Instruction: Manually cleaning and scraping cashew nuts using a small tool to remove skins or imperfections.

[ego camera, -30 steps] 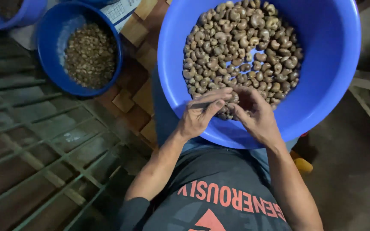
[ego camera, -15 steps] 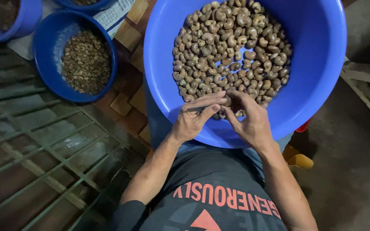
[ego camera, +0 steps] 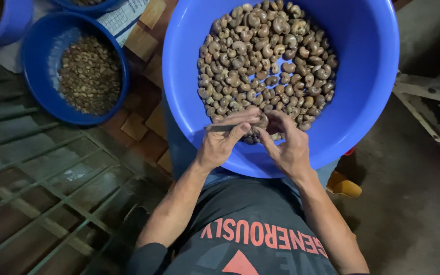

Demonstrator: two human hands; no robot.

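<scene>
A big bright blue basin (ego camera: 373,76) holds a heap of mottled tan and brown curved nuts (ego camera: 266,61). A darker blue bowl (ego camera: 36,56) at the left holds small olive-brown bits (ego camera: 90,76). 2 more blue tubs show at the top left corner (ego camera: 6,25). The shirt (ego camera: 250,229) is charcoal grey with red-orange lettering and a red-orange triangle. Wooden blocks (ego camera: 143,122) between the bowls are pale and reddish brown. A grey-green metal grid (ego camera: 42,193) makes crossed lines at the lower left. The floor (ego camera: 413,203) at the right is dull grey-brown.
</scene>
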